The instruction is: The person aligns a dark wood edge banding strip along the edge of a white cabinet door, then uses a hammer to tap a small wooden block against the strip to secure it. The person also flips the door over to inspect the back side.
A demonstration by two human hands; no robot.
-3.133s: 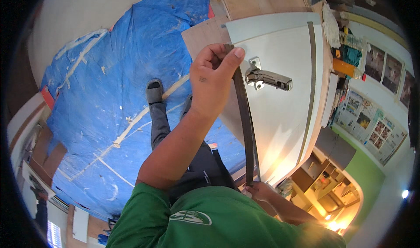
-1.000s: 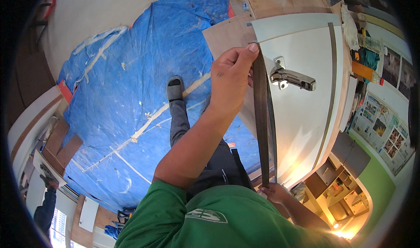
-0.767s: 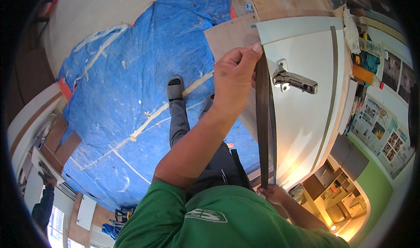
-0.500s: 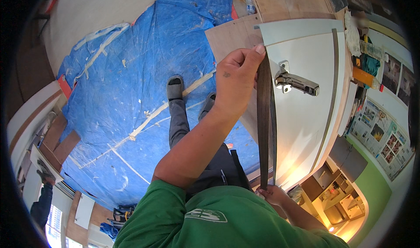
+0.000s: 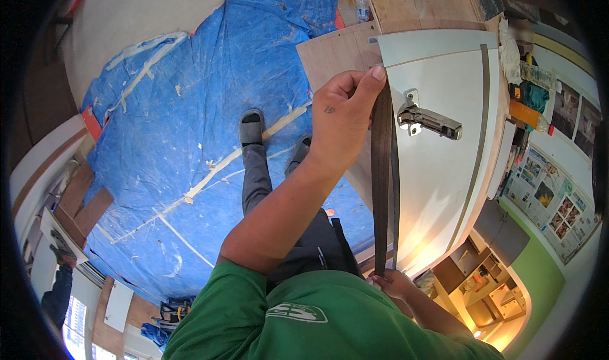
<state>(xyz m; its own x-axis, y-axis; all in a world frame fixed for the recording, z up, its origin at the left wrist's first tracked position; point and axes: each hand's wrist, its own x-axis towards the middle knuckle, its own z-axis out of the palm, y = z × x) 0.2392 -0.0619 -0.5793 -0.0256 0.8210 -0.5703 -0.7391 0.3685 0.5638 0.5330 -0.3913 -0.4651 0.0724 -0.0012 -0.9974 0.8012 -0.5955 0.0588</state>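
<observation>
A long, dark brown strip of edge banding (image 5: 381,182) runs along the near edge of a white cabinet door panel (image 5: 434,189). At the panel's far corner, my left hand (image 5: 342,116) pinches the strip's end between thumb and fingers. Lower down, close to my body, my right hand (image 5: 396,285) is closed on the other end, its fingers partly hidden. A metal cabinet hinge (image 5: 431,122) is fixed to the panel beside my left hand. Another narrow brown strip (image 5: 481,131) follows the panel's far edge.
Blue plastic sheeting (image 5: 177,144) covers the floor at left, under my feet. A wooden board (image 5: 336,52) lies beyond my left hand. An orange bottle (image 5: 530,116) and newspaper (image 5: 549,189) are at right. Another person's hand (image 5: 62,255) touches a pale board at far left.
</observation>
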